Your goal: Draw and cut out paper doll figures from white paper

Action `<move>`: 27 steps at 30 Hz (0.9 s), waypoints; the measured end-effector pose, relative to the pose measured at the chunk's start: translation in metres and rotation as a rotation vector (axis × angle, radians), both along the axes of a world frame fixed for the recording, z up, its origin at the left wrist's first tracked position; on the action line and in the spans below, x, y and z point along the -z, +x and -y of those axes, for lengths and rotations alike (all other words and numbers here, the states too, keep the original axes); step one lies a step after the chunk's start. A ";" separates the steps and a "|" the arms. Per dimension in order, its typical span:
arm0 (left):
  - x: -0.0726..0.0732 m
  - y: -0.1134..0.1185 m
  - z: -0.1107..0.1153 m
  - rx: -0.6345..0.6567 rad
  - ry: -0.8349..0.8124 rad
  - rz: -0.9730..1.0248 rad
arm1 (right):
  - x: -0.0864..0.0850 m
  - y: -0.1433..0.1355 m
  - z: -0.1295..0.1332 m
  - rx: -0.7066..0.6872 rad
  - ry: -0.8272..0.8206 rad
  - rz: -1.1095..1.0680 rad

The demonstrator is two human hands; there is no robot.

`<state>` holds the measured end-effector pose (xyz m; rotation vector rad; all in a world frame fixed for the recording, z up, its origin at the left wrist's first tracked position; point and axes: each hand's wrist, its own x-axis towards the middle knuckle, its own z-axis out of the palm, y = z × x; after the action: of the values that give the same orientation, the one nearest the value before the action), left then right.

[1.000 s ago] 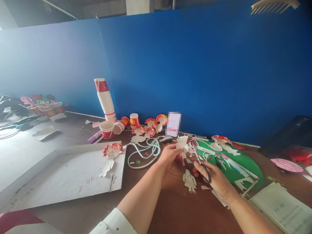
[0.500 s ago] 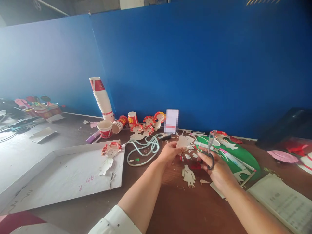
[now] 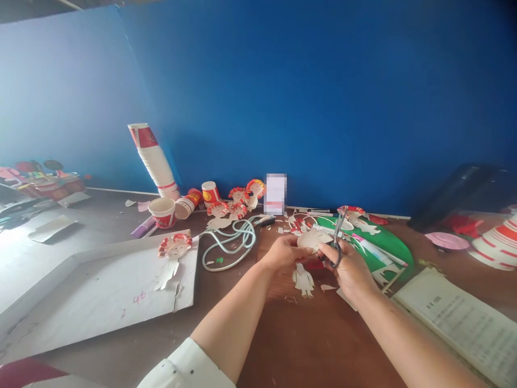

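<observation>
white paper (image 3: pixel 310 240) now between closer hands (image 3: pixel 281 253)

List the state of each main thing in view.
Paper piece: held in the left hand
Scissors: held in the right hand, blade opening unclear
Cutout below the hands: lying flat
Nearest cup: upright, open
Cup beside it: on its side
Cup stack: nested, standing
Cable: loosely coiled
White tray: open

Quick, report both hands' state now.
Left hand: closed, pinching a flat off-white paper piece.
Right hand: closed around metal scissors with black handles, blades pointing up and away from the person.
</observation>
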<state>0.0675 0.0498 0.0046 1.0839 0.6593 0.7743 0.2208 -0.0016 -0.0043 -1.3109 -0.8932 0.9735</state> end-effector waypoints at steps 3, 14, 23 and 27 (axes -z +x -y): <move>0.002 -0.001 -0.002 -0.035 0.014 -0.043 | 0.003 0.003 -0.001 0.007 0.005 0.054; 0.017 0.005 -0.007 -0.085 -0.036 0.050 | -0.002 -0.003 0.001 0.016 0.026 0.097; 0.011 -0.005 -0.016 -0.253 -0.109 0.173 | -0.007 -0.002 0.002 -0.033 -0.043 0.006; 0.007 -0.008 -0.016 -0.250 -0.129 0.259 | -0.012 -0.006 0.008 -0.267 -0.173 -0.008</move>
<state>0.0594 0.0659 -0.0027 0.7751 0.6206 1.0525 0.2151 -0.0093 0.0074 -1.3533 -1.0136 1.2864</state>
